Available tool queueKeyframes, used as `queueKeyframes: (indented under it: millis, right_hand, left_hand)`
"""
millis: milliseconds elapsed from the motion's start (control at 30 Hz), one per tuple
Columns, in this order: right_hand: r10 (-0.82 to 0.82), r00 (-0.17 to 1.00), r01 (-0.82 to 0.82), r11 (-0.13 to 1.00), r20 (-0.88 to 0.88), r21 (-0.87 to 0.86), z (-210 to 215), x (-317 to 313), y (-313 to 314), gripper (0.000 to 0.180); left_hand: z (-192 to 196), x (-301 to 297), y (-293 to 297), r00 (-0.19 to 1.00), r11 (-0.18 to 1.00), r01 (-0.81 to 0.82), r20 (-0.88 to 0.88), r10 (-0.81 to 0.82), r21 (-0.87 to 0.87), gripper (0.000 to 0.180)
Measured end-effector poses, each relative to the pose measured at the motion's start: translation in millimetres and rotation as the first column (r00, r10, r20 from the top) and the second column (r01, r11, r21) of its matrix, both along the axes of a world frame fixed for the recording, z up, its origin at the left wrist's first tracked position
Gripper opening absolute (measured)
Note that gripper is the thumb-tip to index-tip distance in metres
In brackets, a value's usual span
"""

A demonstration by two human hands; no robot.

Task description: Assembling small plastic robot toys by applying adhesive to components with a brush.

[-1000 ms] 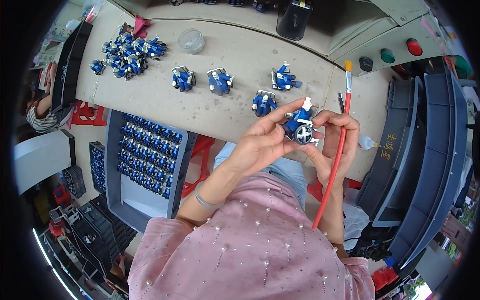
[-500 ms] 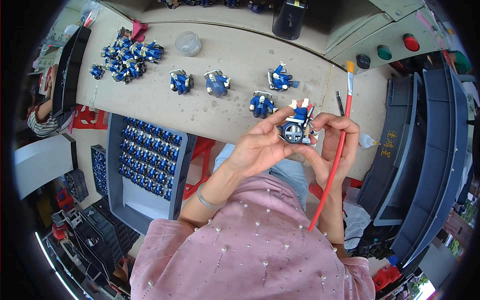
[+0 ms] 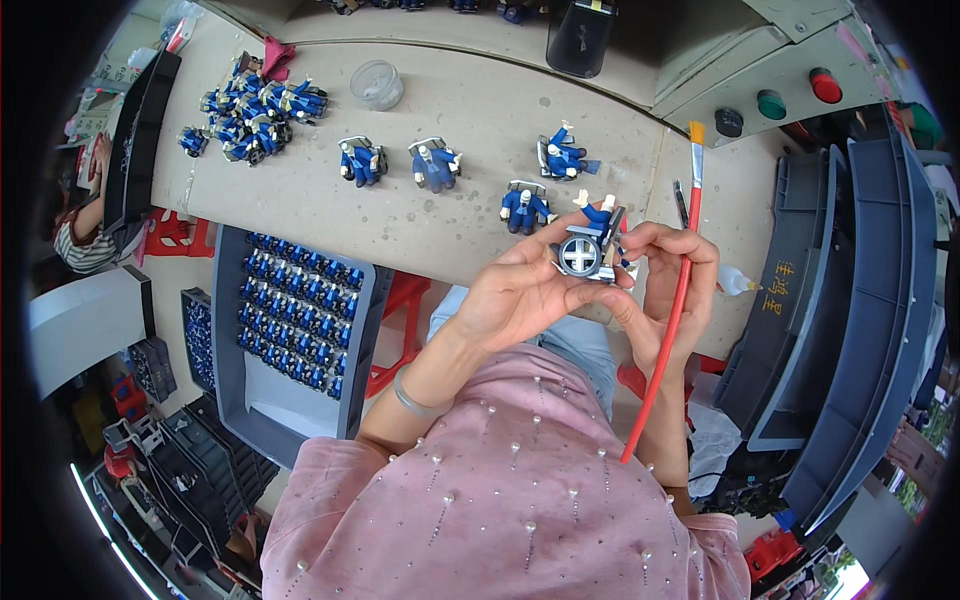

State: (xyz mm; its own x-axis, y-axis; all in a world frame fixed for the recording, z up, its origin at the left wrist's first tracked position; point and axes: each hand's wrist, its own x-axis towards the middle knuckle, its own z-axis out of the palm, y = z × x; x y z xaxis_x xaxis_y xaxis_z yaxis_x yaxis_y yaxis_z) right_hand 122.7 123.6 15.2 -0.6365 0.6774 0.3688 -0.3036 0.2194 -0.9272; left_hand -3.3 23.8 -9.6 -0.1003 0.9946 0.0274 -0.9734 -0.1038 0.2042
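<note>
My left hand [image 3: 512, 300] is closed round a small wheelchair figurine [image 3: 580, 257], dressed in blue with pale hands. Its pale cross-spoked wheel faces up. The thumb and forefinger of my right hand [image 3: 665, 275] touch the figurine's side. That same hand carries a paintbrush [image 3: 694, 205] with a long red handle, its yellow bristles pointing away from me. Just beyond my fingers two more figurines sit on the table: one seated figurine [image 3: 524, 207] and one with a raised arm [image 3: 562, 152]. Two others, a left figurine [image 3: 361, 162] and its neighbour [image 3: 434, 165], stand further left.
A heap of figurines [image 3: 255, 110] and a clear plastic cup [image 3: 376, 86] occupy the table's far left. Left of my lap, a grey crate [image 3: 232, 380] holds rows of figurines. Stacked grey bins [image 3: 800, 300], a white-tipped bottle [image 3: 737, 281] and a dark pen-like tool [image 3: 681, 203] are at right.
The figurine has been turned and tilted slightly in my fingers, so its wheel now faces up more fully. The paintbrush has barely shifted.
</note>
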Motion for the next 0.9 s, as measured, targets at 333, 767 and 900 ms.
queueKeyframes:
  millis: [333, 767, 900]
  right_hand:
    - [-0.006, 1.000, 0.006, 1.000, -0.001, 0.007, 0.0, -2.0, -0.2, 0.062]
    - [0.009, 1.000, -0.010, 0.999, -0.017, -0.036, 1.5, -0.9, 0.6, 0.062]
    - [0.012, 0.999, -0.017, 0.993, -0.036, -0.117, 1.4, -0.1, 0.1, 0.060]
  left_hand:
    - [-2.6, 1.4, -0.7, 0.997, 1.000, -0.007, 0.072, 0.009, -0.025, 0.058]
    - [-4.8, 0.9, -1.1, 0.997, 1.000, 0.030, 0.066, -0.029, -0.009, 0.046]
    - [-5.5, 1.9, -3.0, 0.993, 0.997, 0.010, 0.117, -0.001, -0.080, 0.047]
